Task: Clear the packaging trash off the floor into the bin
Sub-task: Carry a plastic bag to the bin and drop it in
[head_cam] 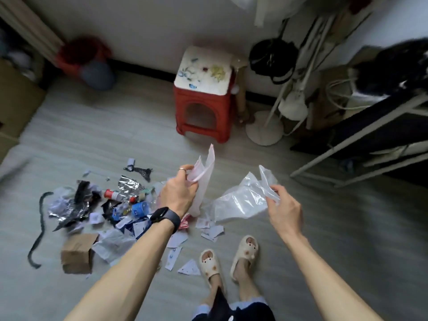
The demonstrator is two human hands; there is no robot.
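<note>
Left hand (178, 195) grips pinkish plastic sheet (206, 173); right hand (283, 210) pinches clear bag (240, 201); trash pile (92, 205) centre-left on floor (115, 135).

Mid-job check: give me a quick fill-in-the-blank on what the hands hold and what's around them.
The left hand grips a pale plastic sleeve, and a black watch sits on its ____.
The right hand pinches a ____ plastic bag.
A brown ____ box lies on the floor beside the trash pile.
The stool by the wall has a ____ base under a white seat.
Missing words: wrist; clear; cardboard; red.
</note>
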